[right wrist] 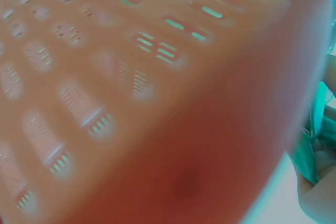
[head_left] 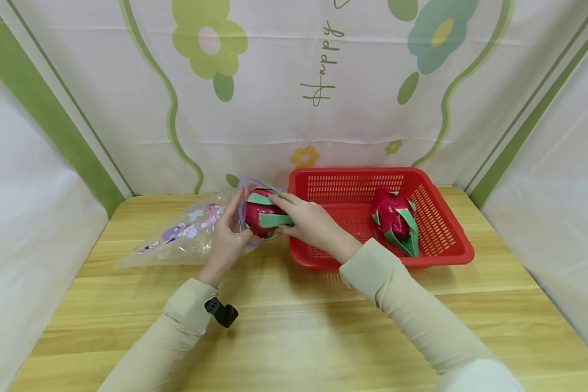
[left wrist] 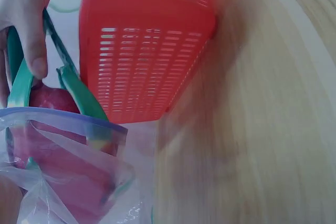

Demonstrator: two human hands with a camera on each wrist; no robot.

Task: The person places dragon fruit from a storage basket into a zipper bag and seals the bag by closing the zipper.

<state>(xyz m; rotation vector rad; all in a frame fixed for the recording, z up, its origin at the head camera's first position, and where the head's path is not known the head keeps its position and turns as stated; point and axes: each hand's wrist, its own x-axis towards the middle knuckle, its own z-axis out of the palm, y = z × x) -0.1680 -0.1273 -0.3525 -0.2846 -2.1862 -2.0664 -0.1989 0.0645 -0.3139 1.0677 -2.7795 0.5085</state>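
Observation:
My right hand (head_left: 313,222) grips a dragon fruit (head_left: 261,211) by its green leaf end, fingers above and thumb below. The red end of the fruit sits in the mouth of a clear zip bag (head_left: 191,234) with a purple edge and printed pictures. With my left hand (head_left: 227,237) I hold that bag's mouth, thumb and fingers spread around it. In the left wrist view, much of the dragon fruit (left wrist: 68,177) shows through the plastic, below the purple zip strip (left wrist: 63,116). The right wrist view shows my right hand (right wrist: 319,190) only at its edge, beside green leaves.
A red slotted basket (head_left: 355,172) stands right of the bag, close under my right forearm. Another dragon fruit (head_left: 393,215) lies inside it, toward the right. The wooden table (head_left: 284,326) backs onto a white flowered curtain (head_left: 269,120), with white cloth at both sides.

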